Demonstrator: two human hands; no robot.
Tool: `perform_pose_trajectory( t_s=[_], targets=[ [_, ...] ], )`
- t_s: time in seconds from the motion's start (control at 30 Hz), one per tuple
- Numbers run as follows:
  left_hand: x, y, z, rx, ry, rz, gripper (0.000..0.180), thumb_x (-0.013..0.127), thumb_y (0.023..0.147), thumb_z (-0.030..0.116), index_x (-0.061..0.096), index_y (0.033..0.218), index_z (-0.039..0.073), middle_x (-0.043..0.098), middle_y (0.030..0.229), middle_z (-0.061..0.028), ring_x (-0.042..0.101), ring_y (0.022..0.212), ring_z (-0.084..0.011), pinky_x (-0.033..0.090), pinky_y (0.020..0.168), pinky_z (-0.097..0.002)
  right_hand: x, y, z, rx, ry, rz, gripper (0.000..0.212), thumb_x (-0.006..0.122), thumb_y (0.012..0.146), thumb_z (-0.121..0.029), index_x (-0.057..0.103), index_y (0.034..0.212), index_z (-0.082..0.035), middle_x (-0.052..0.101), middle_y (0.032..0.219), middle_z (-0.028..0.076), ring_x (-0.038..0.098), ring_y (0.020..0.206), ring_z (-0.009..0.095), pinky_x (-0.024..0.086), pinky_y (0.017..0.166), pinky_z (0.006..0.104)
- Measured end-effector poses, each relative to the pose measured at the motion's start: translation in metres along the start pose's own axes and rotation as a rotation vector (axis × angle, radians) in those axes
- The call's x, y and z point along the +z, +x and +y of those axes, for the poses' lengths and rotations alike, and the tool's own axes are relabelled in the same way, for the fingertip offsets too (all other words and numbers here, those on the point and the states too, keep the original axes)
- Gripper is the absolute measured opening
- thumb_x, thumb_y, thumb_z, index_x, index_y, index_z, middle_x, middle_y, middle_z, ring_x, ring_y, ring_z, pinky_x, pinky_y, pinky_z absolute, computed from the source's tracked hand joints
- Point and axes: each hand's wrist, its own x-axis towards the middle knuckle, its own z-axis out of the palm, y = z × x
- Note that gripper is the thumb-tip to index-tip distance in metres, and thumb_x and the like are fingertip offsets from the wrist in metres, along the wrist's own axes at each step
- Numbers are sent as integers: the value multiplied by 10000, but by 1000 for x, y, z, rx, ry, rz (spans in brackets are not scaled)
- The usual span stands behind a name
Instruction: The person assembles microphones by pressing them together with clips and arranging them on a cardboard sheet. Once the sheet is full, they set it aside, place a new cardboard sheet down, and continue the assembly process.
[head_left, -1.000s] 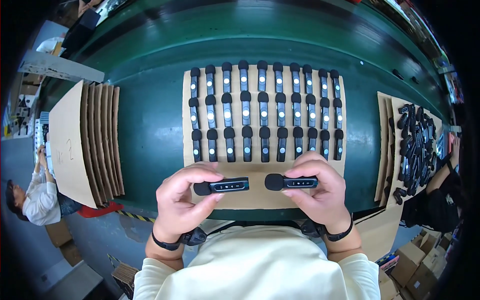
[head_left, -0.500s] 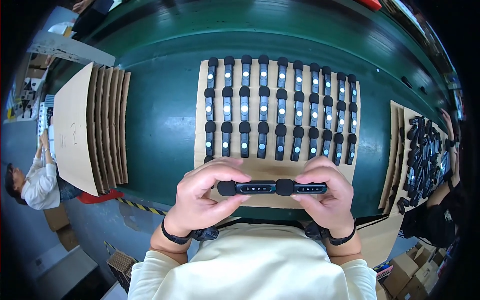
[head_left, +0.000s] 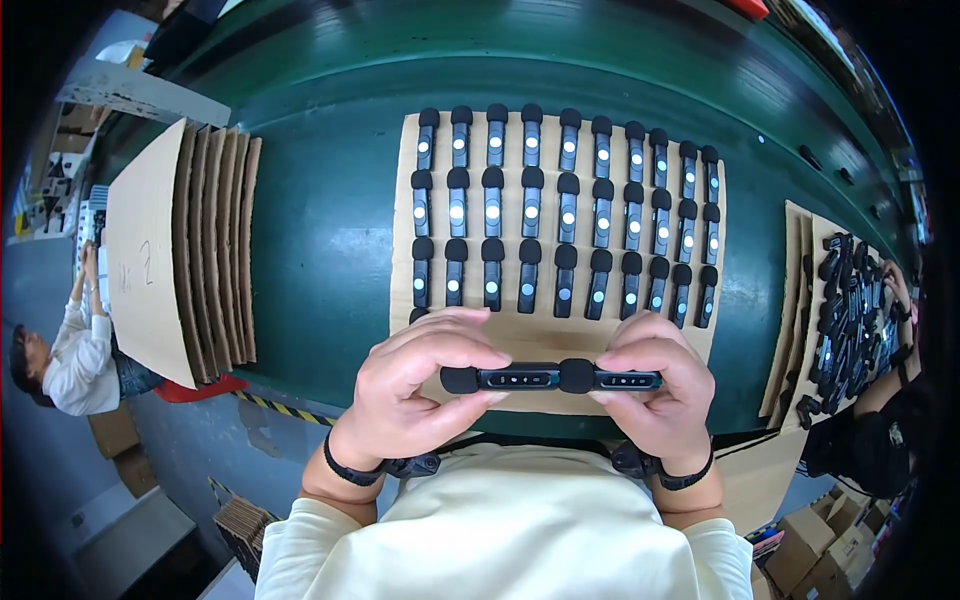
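Between the thumb and fingers of my left hand (head_left: pixel 415 385) is a small black wireless microphone (head_left: pixel 518 379) with a foam cap at its left end. My right hand (head_left: pixel 665 390) pinches a second microphone (head_left: pixel 628 381) just like it. The two lie end to end, the right one's foam cap meeting the left one's body, with narrow panels of small marks facing up. Both are held over the near part of a cardboard sheet (head_left: pixel 580 338). On that sheet stand neat rows of microphones (head_left: pixel 567 213), foam caps pointing away, each with a pale round spot. Another foam cap peeks out beyond my left hand.
A stack of upright cardboard sheets (head_left: pixel 150 250) stands at the left of the green table (head_left: pixel 320 240). To the right, another cardboard sheet (head_left: pixel 800 408) carries a heap of black microphones (head_left: pixel 848 310), with a co-worker's arm (head_left: pixel 897 285) beside it. Another person (head_left: pixel 70 365) works far left.
The view has shifted slightly. Both microphones stay pinched end to end, tilted a little with their panels still showing. The co-worker's hand at the right has come down closer to the heap.
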Motion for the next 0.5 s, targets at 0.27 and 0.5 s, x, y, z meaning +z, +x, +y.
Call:
perform_pose_trajectory(
  t_s=[0.27,0.5],
  targets=[
    [1,3,2,15,18,-3,294,804,717,-14,693,989,-8,723,921,-107,701,869,-240,494,999,-508,0,0,-2,22,-17,5,306,786,733,38,685,1019,0,616,925,95,587,797,187,462,685,280],
    [6,6,5,8,147,-20,263,763,724,-28,689,975,-3,698,921,-118,669,900,-234,417,1047,-508,-2,-2,-2,-15,-35,-23,291,763,761,54,665,1030,-2,606,988,114,600,841,193,491,727,285]
  ],
)
